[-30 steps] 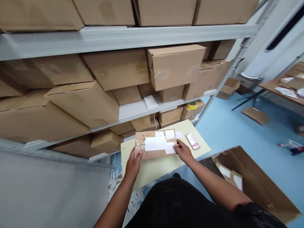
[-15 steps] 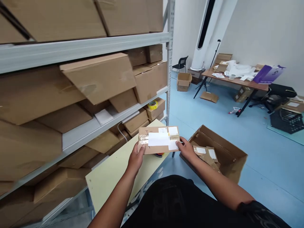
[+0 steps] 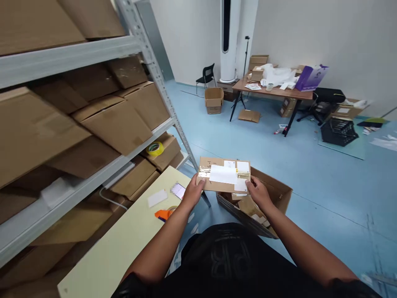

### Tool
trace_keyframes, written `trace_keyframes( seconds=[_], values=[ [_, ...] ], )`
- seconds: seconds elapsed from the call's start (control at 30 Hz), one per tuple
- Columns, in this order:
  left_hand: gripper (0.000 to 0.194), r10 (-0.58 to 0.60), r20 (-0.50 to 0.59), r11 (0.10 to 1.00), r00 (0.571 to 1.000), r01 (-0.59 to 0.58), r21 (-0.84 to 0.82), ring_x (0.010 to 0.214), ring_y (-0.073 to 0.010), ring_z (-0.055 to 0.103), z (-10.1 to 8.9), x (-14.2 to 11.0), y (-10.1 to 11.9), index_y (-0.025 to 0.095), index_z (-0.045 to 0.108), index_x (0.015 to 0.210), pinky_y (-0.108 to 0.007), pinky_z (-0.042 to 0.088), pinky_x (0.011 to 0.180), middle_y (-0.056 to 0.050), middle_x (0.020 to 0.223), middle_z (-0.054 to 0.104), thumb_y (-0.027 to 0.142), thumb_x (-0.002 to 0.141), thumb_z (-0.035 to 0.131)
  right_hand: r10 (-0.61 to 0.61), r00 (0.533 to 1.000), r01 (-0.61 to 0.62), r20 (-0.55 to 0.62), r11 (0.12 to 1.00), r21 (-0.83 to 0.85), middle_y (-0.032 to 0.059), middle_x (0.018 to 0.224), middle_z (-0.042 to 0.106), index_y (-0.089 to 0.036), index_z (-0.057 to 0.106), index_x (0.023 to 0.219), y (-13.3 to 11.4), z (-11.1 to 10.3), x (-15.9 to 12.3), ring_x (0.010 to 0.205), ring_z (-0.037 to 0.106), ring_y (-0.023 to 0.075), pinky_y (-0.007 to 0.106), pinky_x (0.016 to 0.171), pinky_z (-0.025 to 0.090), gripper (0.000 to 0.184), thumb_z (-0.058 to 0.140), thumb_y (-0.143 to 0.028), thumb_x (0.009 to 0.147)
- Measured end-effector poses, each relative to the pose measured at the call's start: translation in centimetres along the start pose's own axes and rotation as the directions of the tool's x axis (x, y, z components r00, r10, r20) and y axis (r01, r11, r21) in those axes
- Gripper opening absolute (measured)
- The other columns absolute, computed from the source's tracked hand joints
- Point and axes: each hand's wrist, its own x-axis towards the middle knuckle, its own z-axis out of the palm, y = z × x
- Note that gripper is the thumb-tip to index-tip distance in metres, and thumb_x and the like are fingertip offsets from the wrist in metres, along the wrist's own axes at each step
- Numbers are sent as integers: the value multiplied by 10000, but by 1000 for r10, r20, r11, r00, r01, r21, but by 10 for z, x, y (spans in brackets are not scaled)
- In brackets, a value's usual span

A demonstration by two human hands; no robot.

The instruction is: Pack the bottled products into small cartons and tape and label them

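Note:
Both hands hold a flat cardboard box point(image 3: 206, 188) with white labels and clear tape on its top. My left hand point(image 3: 192, 192) grips its left end, thumb on top. At the right end, my right hand point(image 3: 258, 193) is closed on the edge, also thumb up. Under the held box, partly hidden by it, stands a large open carton point(image 3: 281, 196) on the floor with small boxes point(image 3: 248, 205) inside. To the left, a pale yellow table point(image 3: 133, 236) bears a phone point(image 3: 178, 190), a white card-like piece point(image 3: 157, 198) and an orange object point(image 3: 163, 214), perhaps a tape dispenser.
Metal shelving point(image 3: 77, 53) packed with cardboard boxes fills the left side; a yellow tape roll point(image 3: 155, 149) lies on one box. Farther back are a cluttered brown desk point(image 3: 263, 88), a black chair point(image 3: 208, 76), an open carton point(image 3: 214, 99) and a black crate point(image 3: 338, 130) on the blue floor.
My view has turned to the right. Both hands have carried the flat box from above the yellow table to over the large open carton; the phone and orange object are now uncovered.

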Motion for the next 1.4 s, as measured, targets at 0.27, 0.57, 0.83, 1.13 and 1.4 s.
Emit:
trace_keyframes(
  seconds=[0.27, 0.57, 0.83, 1.13, 1.4],
  values=[
    [532, 65, 292, 998, 954, -64, -12, 1285, -299, 639, 82, 77, 21, 227, 601, 1432, -408, 489, 1088, -73, 1379, 708, 503, 982, 533, 170, 961, -170, -217, 985, 20, 87, 1247, 770, -219, 683, 1334, 57, -43, 4, 1082, 722, 289, 396, 973, 546, 535, 526, -541, 937],
    [561, 140, 450, 987, 882, -163, 12, 1363, -315, 577, 123, 140, 25, 197, 575, 1446, -444, 447, 1127, -136, 1488, 616, 481, 962, 582, 317, 851, -380, -419, 922, -75, 135, 1392, 697, -196, 570, 1495, 67, -58, 10, 1219, 688, 306, 391, 1015, 529, 667, 556, -554, 933],
    [448, 149, 450, 989, 881, -139, -55, 1237, -282, 648, 91, 167, 5, 183, 688, 1221, -424, 477, 1093, -127, 1293, 717, 522, 956, 566, 353, 853, -420, -384, 901, -105, 184, 1437, 655, -136, 595, 1442, 78, -47, 18, 1267, 666, 305, 432, 1103, 489, 678, 568, -564, 917],
    [462, 3, 280, 993, 960, 32, -117, 1047, -264, 696, 22, 141, -67, 204, 733, 1117, -402, 547, 934, -97, 1115, 765, 592, 905, 601, 182, 978, -208, -103, 909, -361, 105, 1206, 769, -220, 750, 1166, 43, 8, 62, 1074, 716, 288, 390, 940, 533, 431, 550, -516, 926],
    [448, -225, -121, 961, 967, 200, -189, 1042, -259, 702, -28, 55, -92, 220, 723, 1103, -373, 555, 900, -87, 1120, 761, 603, 910, 596, 7, 894, 221, 447, 863, -455, 95, 1145, 775, -225, 754, 1144, 38, 82, 118, 1058, 708, 268, 354, 935, 514, 355, 559, -441, 941]
  ],
)
